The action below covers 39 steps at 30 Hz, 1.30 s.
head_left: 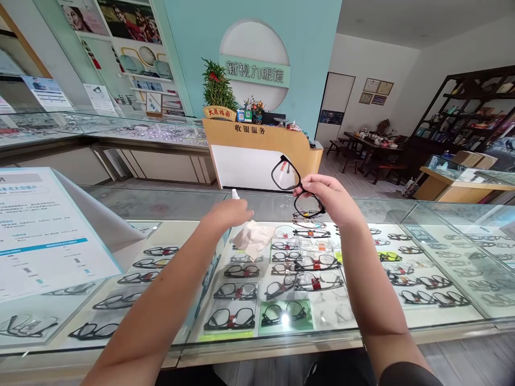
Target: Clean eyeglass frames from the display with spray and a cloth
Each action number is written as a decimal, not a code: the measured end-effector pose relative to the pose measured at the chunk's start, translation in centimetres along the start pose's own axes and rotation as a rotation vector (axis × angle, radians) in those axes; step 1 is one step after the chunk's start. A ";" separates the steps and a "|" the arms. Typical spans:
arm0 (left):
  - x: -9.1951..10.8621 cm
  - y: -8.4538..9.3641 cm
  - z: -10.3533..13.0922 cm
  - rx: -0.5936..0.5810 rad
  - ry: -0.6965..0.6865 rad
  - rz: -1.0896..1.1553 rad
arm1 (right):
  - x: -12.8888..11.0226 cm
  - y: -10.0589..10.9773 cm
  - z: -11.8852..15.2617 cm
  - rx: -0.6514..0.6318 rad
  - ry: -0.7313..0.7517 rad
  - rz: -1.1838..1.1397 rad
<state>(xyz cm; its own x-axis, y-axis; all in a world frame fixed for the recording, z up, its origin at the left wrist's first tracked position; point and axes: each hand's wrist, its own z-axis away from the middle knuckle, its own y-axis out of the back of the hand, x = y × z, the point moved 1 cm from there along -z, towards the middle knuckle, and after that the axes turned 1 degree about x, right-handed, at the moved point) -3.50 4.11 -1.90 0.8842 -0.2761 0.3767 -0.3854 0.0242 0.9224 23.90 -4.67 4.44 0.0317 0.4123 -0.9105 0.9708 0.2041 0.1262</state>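
My right hand (328,198) pinches a pair of black-framed eyeglasses (298,181) near the bridge, up above the glass counter. The glasses are tilted, one lens higher and to the left of the other. My left hand (230,213) is closed around a small bottle with a white top (235,194). Only that top shows above the fingers; the rest is hidden. Just below and right of my left hand, a pale cleaning cloth (254,239) lies spread on the counter glass (185,206).
Rows of eyeglasses (237,291) are displayed under the glass. A white printed sign (44,230) stands at the left. Beyond are a cashier desk (261,142) with a plant (218,88), more showcases (161,134), and a dark table (374,145) at the back right.
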 end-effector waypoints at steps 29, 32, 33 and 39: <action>7.5 6.2 7.9 1.055 -0.691 0.285 | -4.2 0.4 3.6 0.409 0.628 0.431; 7.7 6.9 7.8 1.056 -0.573 0.452 | -3.7 0.1 3.4 0.441 0.681 0.547; 7.8 6.9 7.8 1.047 -0.552 0.493 | -3.5 0.0 3.2 0.438 0.690 0.562; 7.5 6.1 7.4 1.001 -0.500 0.572 | -2.9 -1.6 2.6 0.531 0.616 0.522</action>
<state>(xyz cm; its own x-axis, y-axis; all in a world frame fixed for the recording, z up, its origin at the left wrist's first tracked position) -1.14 -4.92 5.89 0.4125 -0.8056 0.4253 -0.9045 -0.4176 0.0864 22.88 -8.51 5.85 0.5061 0.7618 -0.4044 0.8556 -0.5025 0.1241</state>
